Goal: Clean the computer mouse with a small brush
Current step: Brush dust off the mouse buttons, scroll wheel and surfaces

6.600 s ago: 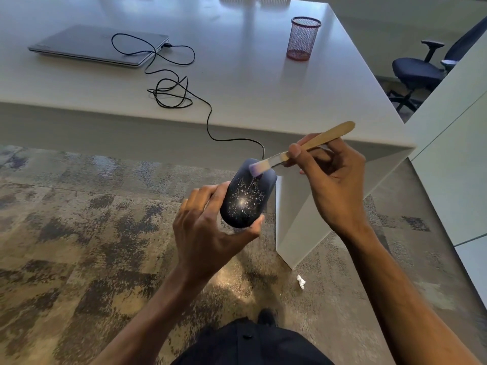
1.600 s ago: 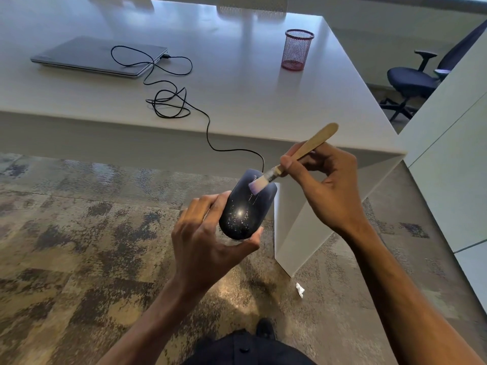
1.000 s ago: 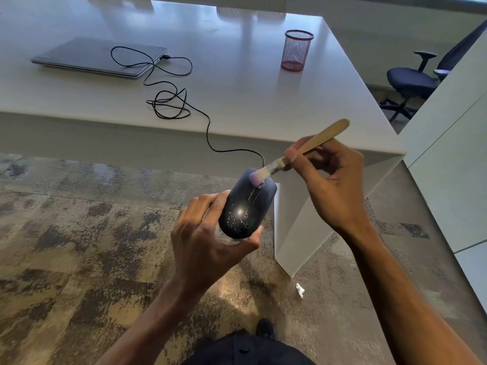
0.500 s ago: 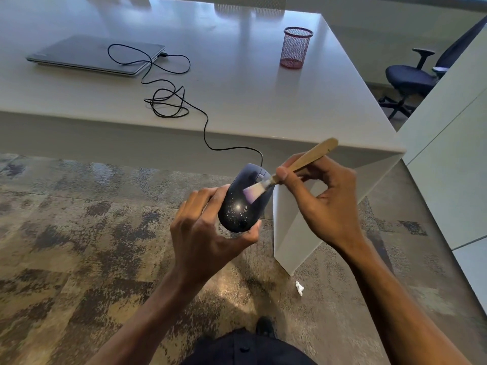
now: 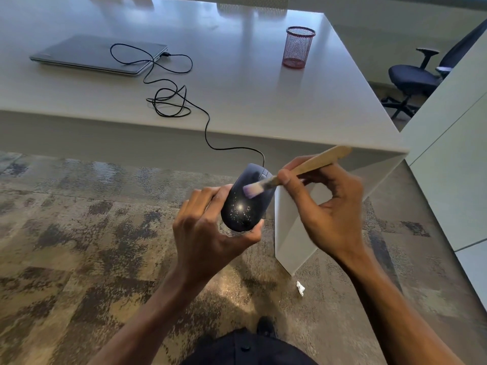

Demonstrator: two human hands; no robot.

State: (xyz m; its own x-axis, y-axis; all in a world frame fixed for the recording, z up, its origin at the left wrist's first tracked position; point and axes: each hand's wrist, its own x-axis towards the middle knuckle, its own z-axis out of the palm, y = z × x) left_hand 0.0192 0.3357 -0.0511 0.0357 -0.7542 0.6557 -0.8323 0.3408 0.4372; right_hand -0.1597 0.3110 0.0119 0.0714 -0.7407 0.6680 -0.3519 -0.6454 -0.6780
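A person's view down at their own two hands, held in the air in front of a white table [image 5: 237,96], above patterned carpet. The left hand [image 5: 208,233], at 7 o'clock from the mouse [image 5: 246,204], has its fingers and thumb clamped round the mouse's sides, tilting its top toward the camera. The right hand [image 5: 326,206], at 3 o'clock, pinches the wooden handle of a small brush [image 5: 295,171]; its pale bristles touch the middle of the mouse's back.

The brushing step looks under way. The next stroke should probably sweep toward the near end, where pale specks lie thickest.

The mouse is dark, glossy and rounded. Its black cord [image 5: 208,127] runs up at 11 o'clock across the table to a closed laptop [image 5: 97,55].
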